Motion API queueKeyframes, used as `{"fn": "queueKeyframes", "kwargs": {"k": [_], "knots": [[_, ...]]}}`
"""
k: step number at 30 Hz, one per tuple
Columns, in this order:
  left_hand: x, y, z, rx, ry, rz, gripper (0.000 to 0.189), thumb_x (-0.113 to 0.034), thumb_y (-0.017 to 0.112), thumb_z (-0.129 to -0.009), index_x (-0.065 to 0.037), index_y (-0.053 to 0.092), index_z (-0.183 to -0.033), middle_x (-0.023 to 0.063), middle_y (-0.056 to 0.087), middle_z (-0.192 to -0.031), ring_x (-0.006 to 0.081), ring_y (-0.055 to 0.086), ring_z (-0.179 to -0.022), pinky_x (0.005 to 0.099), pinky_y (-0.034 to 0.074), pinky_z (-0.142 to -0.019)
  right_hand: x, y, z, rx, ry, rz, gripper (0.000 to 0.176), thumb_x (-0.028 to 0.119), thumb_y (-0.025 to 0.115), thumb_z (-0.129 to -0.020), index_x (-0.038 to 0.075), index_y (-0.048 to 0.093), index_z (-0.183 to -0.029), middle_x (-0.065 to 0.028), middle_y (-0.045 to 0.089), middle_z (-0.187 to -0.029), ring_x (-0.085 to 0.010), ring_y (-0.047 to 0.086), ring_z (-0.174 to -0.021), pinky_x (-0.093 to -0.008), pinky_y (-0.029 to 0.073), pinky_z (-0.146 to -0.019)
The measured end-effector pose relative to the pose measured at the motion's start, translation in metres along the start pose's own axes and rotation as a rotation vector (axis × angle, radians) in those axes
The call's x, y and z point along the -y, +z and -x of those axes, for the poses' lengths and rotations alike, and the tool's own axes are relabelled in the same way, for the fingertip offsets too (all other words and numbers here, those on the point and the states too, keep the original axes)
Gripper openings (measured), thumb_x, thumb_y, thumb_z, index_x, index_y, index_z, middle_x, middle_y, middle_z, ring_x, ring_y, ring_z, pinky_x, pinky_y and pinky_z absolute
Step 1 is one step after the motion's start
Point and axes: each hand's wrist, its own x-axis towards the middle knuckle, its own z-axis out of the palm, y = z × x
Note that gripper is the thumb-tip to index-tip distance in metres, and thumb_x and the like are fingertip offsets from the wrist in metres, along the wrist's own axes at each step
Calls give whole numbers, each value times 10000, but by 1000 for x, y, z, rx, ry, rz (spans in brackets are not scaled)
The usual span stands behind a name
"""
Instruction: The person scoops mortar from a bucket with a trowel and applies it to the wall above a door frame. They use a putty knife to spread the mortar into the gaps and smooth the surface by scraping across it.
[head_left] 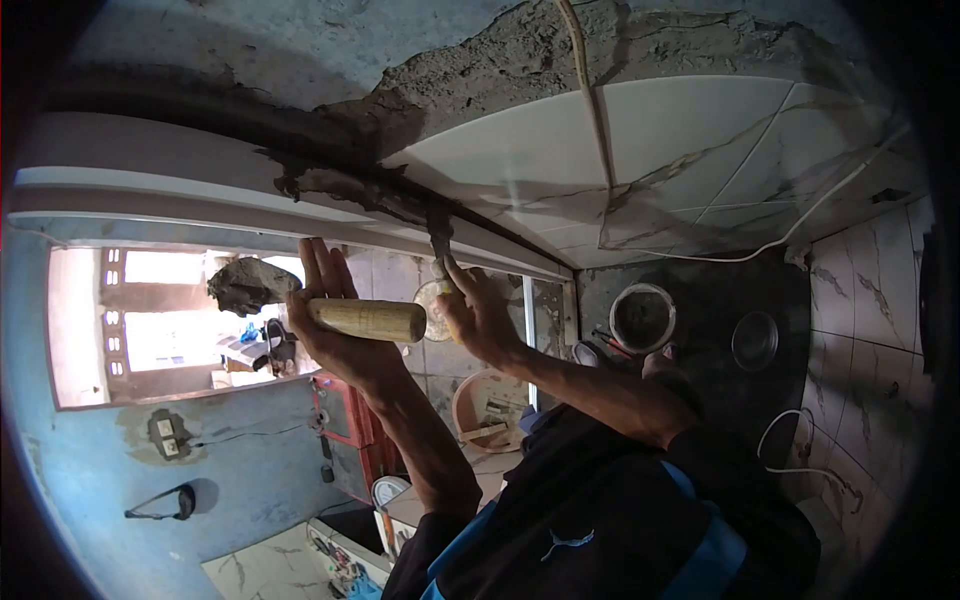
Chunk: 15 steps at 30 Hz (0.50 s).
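My left hand [345, 340] holds a trowel by its wooden handle [370, 320], with the thumb hooked over it and the other fingers stretched up by the white frame. Grey mortar [250, 286] covers the trowel's blade, left of the hand. In my right hand [478, 315] is a small putty knife [440, 235], its blade tip against the joint between the white frame [220, 185] and the tiled wall [560, 150]. Wet mortar [355, 190] is smeared along that frame edge, left of the knife.
A cable [590, 95] hangs across the tiles and rough plaster. On the floor are a bucket [642, 318], a round pan [755, 342] and a large basin [490, 410]. A red cabinet [345, 410] stands beyond my left arm, beside the blue wall [250, 465].
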Motion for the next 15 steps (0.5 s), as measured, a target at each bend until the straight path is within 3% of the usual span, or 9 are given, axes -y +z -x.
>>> {"fn": "queueKeyframes", "kwargs": {"k": [2,7,9,10,12,13,15], "knots": [[1,3,1,6,13,-19,362,-312,297,-974,28,404,-915,308,392,-1347,366,420,-1265,436,345,-1085,0,-15,-4,88,31,-77,550,106,578,-872,39,373,-1378,-144,504,-954,-230,553,-864,-340,460,-759],[2,2,0,18,33,-10,363,-320,297,-975,17,408,-899,326,382,-1344,381,419,-1261,446,341,-1088,-6,-52,-16,104,-56,-281,386,32,593,-856,6,519,-1234,-60,535,-873,-140,549,-811,-289,464,-770],[5,0,-1,39,49,-4,364,-321,300,-975,15,413,-891,330,380,-1342,382,417,-1262,448,340,-1088,-2,-76,-20,296,168,-445,303,83,582,-878,9,560,-1171,-63,552,-909,-134,548,-817,-276,465,-768],[4,-2,-1,56,59,-5,366,-322,302,-976,12,417,-883,334,379,-1341,383,415,-1263,451,339,-1089,7,-88,-19,293,171,-448,303,83,582,-878,9,560,-1171,-63,552,-909,-134,548,-817,-276,465,-768],[4,-1,-1,52,56,10,367,-324,305,-976,10,420,-876,335,378,-1341,383,414,-1264,452,339,-1088,23,-112,-23,243,198,-171,317,159,567,-911,44,570,-1207,-44,568,-854,-93,534,-772,-253,451,-664],[4,-2,-1,48,50,17,368,-325,308,-976,7,424,-869,336,377,-1340,384,413,-1265,453,340,-1087,19,-119,-27,247,198,-173,317,159,567,-911,44,570,-1207,-44,568,-854,-93,534,-772,-253,451,-664],[3,-3,-2,47,47,13,364,-323,307,-976,4,424,-868,334,378,-1341,383,411,-1267,452,335,-1090,9,-129,-41,298,113,77,296,213,559,-922,54,603,-1168,-25,562,-774,-78,490,-696,-256,422,-604]]}}
